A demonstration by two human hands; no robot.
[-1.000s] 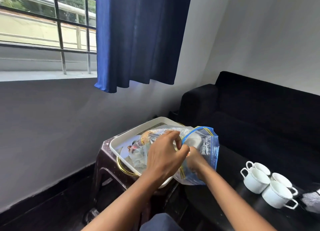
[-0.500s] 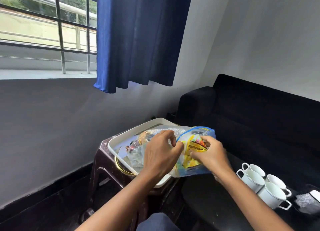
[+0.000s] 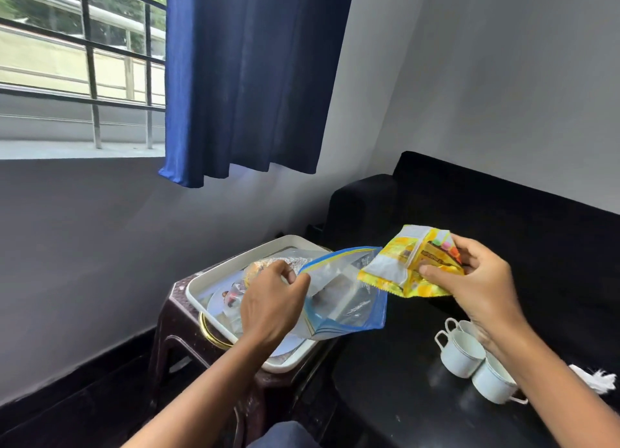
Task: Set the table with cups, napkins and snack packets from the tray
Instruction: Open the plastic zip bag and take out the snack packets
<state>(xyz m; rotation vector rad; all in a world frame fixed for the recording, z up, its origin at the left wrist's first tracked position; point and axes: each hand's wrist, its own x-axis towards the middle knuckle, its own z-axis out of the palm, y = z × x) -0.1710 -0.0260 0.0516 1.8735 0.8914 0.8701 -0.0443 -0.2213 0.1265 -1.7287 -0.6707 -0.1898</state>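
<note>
Packet (image 3: 407,268), yellow foil snack type, is up in the air just right of the zip bag (image 3: 342,300), over the near edge of the black table (image 3: 385,380). R hand (image 3: 483,286) pinches it, thumb on the front face, fingers curled behind. L hand (image 3: 271,303) grips the bag's mouth by the blue zip strip, w/ the bag resting on the white tray (image 3: 214,276); more wrapped stuff sits behind it on the tray, can't tell what exactly.

Handling, my read: packet looks light, thin, crinkly and prob slippery. Contents likely crushable, so hold it by the sealed edges or flat across the face, no squeezing the middle. Bag is floppy, won't stay open w/o the L hand.

Cups (image 3: 463,353) already on the table, three showing, partly behind the R wrist. Something white, maybe napkins (image 3: 593,380), at far right.

Next prob: lay packet flat on table near cups.
</note>
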